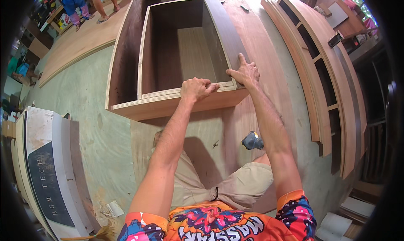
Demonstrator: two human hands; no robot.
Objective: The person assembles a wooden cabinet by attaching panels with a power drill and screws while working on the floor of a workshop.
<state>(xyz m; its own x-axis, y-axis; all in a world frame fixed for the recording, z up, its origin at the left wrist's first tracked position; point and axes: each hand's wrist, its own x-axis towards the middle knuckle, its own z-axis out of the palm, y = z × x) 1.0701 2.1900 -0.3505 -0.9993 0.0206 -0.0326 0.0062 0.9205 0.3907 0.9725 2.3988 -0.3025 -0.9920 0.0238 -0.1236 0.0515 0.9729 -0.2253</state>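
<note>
In front of me lies a wooden cabinet carcass (179,101), open side up, with dark inner walls and pale plywood edges. A dark brown strip (227,41) runs along its right edge. My right hand (246,72) grips that strip near its near corner, the thumb at the inner side and the other fingers toward the outer side, the index stretched forward. My left hand (195,89) rests closed on the near plywood rail, thumb and index pressed together at the edge. Whatever is between them, if anything, is too small to make out.
A dark power tool (252,141) lies by my right knee. Another long wooden frame (322,79) lies on the right. A white and dark boxy unit (44,169) stands at left. Plywood sheets (80,56) lie far left, where people's legs (99,7) show.
</note>
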